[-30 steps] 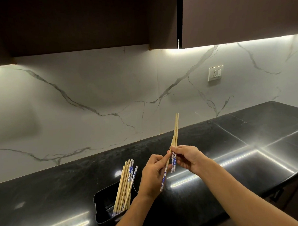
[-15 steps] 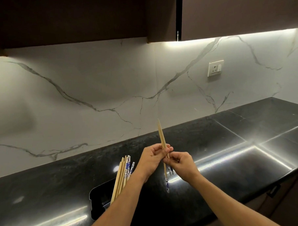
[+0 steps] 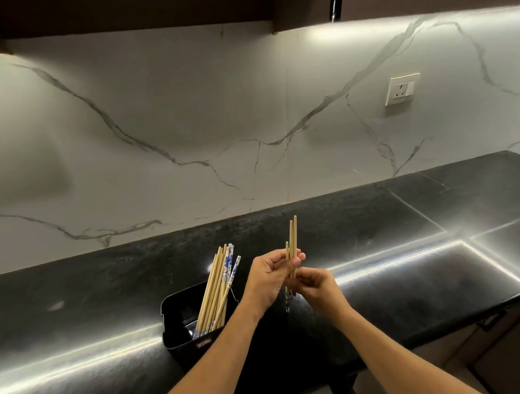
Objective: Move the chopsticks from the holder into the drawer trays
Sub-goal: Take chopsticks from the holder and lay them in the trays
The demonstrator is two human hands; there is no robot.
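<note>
A black holder point(image 3: 181, 340) stands on the dark counter with several bamboo chopsticks point(image 3: 216, 291) leaning in it, some with blue-and-white ends. Just right of it I hold three chopsticks point(image 3: 293, 240) upright above the counter. My left hand point(image 3: 271, 278) pinches them near the middle. My right hand point(image 3: 318, 286) grips their lower part, just below and right of the left. Their blue-patterned ends stick out under my hands. No drawer trays are in view.
The black stone counter point(image 3: 404, 250) runs left to right below a marble backsplash with a wall socket point(image 3: 401, 90). Dark cabinets hang above. A drawer handle point(image 3: 492, 320) shows under the counter's front edge at right.
The bundle has gone from tilted to nearly upright, and three sticks now show above my left hand. My hands have stayed close together on it, right of the holder.
</note>
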